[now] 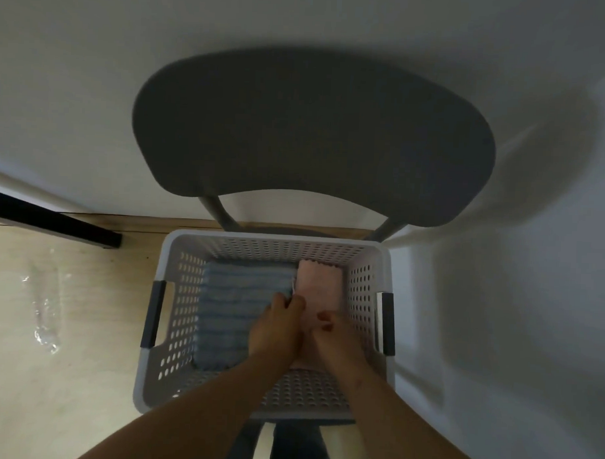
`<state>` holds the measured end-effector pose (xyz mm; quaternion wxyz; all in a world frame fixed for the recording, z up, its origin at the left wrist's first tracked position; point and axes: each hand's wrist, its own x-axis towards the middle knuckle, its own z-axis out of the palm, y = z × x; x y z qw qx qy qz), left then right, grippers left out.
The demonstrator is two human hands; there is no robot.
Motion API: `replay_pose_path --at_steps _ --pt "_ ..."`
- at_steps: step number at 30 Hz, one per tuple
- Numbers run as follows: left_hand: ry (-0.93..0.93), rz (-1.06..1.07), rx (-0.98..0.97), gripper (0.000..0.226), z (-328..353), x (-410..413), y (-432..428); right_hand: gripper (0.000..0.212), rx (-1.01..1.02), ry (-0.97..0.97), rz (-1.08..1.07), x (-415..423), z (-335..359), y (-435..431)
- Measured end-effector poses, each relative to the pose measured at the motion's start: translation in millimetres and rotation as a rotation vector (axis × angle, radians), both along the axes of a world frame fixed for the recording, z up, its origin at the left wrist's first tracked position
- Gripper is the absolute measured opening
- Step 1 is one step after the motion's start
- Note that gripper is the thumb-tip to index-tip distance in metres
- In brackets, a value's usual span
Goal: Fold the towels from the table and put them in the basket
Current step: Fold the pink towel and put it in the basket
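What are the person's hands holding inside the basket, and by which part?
The pink towel: the left hand pinches its left edge, and the right hand has its grip, fingers curled, on the near end.

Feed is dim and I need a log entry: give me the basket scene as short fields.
basket: white, perforated, by chair
blue towel: folded, flat in basket, left side
pink towel: in basket, right side, beside blue towel
left hand: pinches pink towel's left edge
right hand: curled on pink towel; grip unclear
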<state>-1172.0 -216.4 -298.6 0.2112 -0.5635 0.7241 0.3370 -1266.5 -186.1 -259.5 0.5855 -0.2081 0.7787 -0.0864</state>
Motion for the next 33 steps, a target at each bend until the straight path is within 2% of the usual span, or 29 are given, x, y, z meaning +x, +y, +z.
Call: replay_pose_path --at_steps 3,7,11,14,19,21,27,33 --pt "-0.043 -0.050 0.111 0.042 -12 10 -4 0.037 0.036 0.037 0.051 8 1 -4" --pt "-0.078 -0.276 0.110 0.051 -13 14 -1 0.033 0.022 0.024 0.050 9 8 -3" --pt "-0.002 -0.363 0.309 0.056 3 23 -7 0.038 -0.013 0.023 -0.033 9 24 3" --pt "0.141 -0.164 0.399 0.043 35 34 -13 0.032 -0.024 0.076 -0.037 17 42 6" --pt "0.372 0.341 0.220 0.013 97 64 -24 0.014 -0.120 0.086 -0.215 46 86 16" --pt "0.494 0.479 0.217 0.013 126 79 -24 0.016 -0.178 0.072 -0.247 64 109 21" --pt "0.736 0.690 0.117 0.019 213 141 16 0.015 -0.399 -0.007 -0.283 127 184 55" --pt "0.855 0.827 0.018 0.011 259 214 125 0.017 -0.563 -0.135 -0.231 193 224 143"
